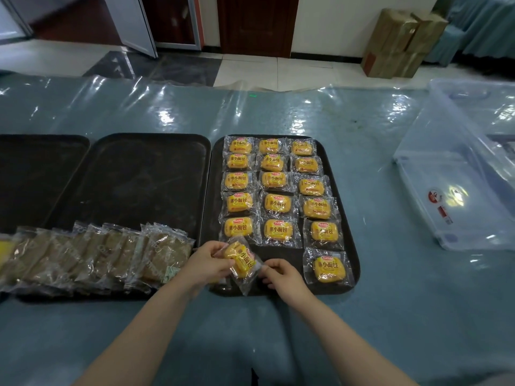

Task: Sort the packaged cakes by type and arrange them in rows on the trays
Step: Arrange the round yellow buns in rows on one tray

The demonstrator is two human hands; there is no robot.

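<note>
Two hands hold one yellow cake (242, 261) tilted over the right tray's (351, 240) bottom-left gap: left hand (207, 264) pinching its upper end, right hand (281, 275) pinching the wrapper's lower corner. Best to lay it flat, label up, squared under the left column. Brown cakes (111, 256) overlap along the middle tray (133, 174). Glossy plastic sheeting (390, 302) covers the surface; a clear bin (459, 190) sits right, cartons (401, 43) upper right.

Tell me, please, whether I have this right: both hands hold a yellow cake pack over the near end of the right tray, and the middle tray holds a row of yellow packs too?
Not quite. The head view shows both the left hand and right hand holding the yellow cake pack over the near end of the right tray, but the row on the middle tray is brown packs, not yellow.
</note>
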